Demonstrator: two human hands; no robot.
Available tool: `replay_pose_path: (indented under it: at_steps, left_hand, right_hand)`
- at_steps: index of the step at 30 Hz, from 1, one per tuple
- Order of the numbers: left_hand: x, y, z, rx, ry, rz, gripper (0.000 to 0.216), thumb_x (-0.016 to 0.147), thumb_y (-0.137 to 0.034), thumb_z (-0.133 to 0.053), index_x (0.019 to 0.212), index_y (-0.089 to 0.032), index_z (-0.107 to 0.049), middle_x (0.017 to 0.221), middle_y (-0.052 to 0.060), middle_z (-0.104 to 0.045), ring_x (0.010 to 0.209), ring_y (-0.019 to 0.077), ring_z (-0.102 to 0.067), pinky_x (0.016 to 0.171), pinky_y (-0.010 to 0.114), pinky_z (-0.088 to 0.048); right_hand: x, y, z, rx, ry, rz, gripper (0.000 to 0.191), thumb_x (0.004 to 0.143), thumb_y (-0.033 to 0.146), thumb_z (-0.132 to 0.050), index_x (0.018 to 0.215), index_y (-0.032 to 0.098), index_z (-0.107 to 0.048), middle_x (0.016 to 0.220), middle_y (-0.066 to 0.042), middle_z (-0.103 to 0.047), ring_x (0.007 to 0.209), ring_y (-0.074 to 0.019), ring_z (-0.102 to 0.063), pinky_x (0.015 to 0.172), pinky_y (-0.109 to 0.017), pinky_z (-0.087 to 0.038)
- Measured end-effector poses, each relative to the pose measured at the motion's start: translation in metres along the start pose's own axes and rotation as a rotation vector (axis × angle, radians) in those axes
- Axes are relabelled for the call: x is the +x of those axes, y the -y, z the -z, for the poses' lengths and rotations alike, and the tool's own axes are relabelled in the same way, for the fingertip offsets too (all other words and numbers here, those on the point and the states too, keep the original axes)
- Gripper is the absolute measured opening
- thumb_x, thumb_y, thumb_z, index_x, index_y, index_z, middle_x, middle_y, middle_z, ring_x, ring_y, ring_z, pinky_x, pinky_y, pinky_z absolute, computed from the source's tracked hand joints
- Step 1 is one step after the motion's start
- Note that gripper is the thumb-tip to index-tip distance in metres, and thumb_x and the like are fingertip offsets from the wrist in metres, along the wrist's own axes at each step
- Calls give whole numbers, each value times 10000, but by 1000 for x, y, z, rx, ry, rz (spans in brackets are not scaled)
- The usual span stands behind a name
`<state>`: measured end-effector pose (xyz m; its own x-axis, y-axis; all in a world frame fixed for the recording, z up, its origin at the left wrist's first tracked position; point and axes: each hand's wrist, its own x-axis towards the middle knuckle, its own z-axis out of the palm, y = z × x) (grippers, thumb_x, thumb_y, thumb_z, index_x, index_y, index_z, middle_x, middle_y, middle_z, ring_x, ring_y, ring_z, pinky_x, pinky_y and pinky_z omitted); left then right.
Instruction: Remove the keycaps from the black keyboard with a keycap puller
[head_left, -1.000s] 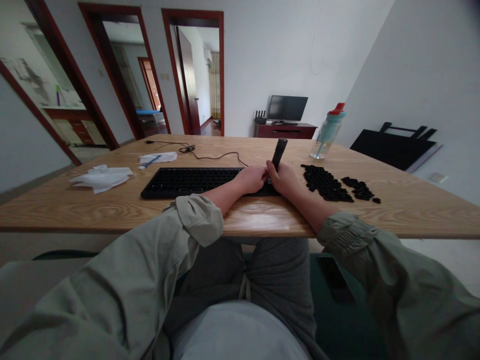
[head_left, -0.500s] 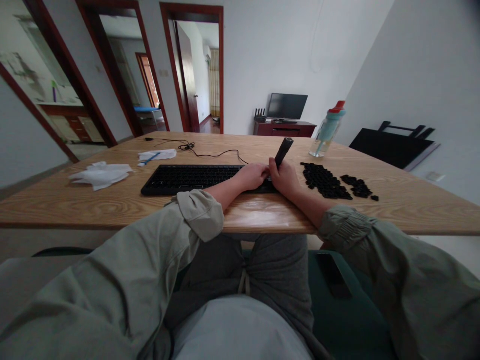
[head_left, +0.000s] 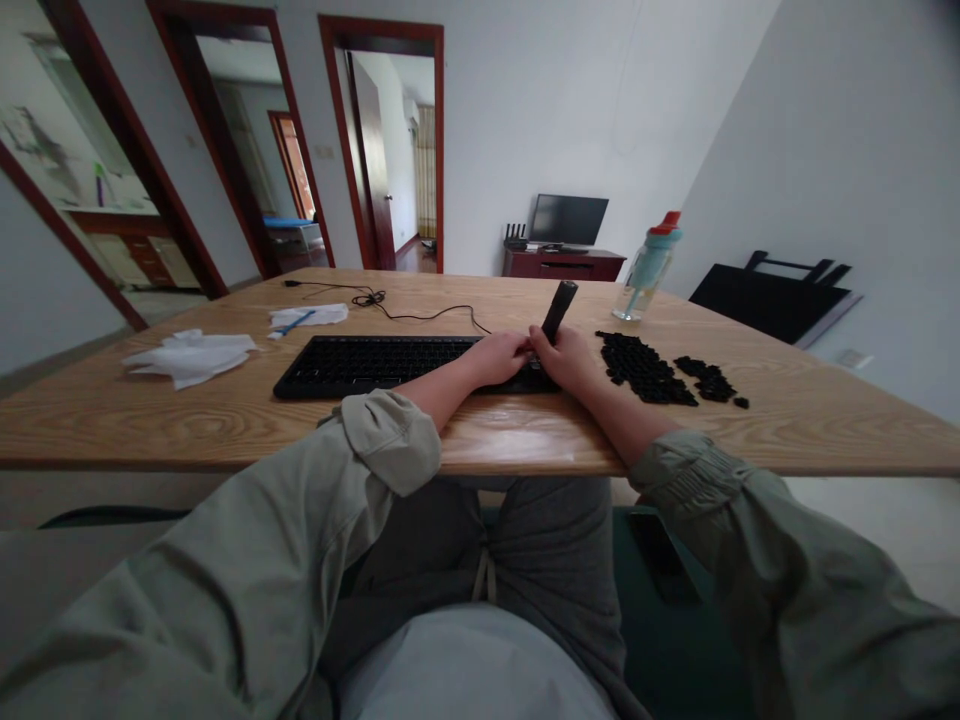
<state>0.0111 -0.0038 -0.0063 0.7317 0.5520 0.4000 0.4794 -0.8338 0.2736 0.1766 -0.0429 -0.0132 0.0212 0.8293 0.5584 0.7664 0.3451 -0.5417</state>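
A black keyboard lies lengthwise on the wooden table, its right end mostly covered by my hands. My right hand is wrapped round a black, thick-handled tool. The handle rises from the fist and leans to the right; its lower end is hidden, so its kind does not show. Close against that fist, my left hand rests over the keyboard with its fingers curled together. What those fingertips pinch, if anything, is hidden. Right of my hands lies a pile of small black pieces that look like keycaps.
A smaller cluster of black pieces lies farther right. Behind the pile stands a clear bottle with a red top. Crumpled white tissue and a blue brush-like stick are at left. The keyboard's cable runs along the back.
The camera view has shifted slightly. Both hands stay together at the keyboard's right end, and the black tool remains in my right fist at nearly the same lean.
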Motion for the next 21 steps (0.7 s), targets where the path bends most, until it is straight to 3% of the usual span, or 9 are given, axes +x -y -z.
replay_pose_path:
  at_steps: [4,10,16,21]
  left_hand:
    - [-6,6,8,30,-1,7,259,932,-245,-528,1072,-173,-733,1092,69,-761,1012,201,-690,952,318,-516]
    - [-10,-3,15,67,35,26,262,924,-267,-548,1073,-187,-748,1092,69,-756,994,201,-684,935,318,-522]
    - [-10,-6,16,48,2,31,267,922,-236,-542,1104,-191,-732,1103,63,-752,995,193,-678,943,314,-513]
    - [-12,-9,18,72,-48,65,221,902,-264,-569,1018,-154,-722,994,88,-750,886,204,-678,839,314,-527]
  right_hand:
    - [0,-5,11,42,98,-25,370,844,500,-541,681,175,-606,663,-53,-637,655,-192,-581,580,-281,-397]
    - [-2,-1,14,42,164,77,204,804,385,-596,715,201,-596,659,-15,-604,653,-167,-532,605,-276,-407]
    - [-4,-2,13,-121,69,128,166,841,358,-558,811,209,-625,717,-32,-642,652,-167,-537,600,-277,-366]
    - [-5,1,12,-107,38,118,232,859,442,-608,866,213,-647,750,-41,-682,654,-169,-567,597,-270,-375]
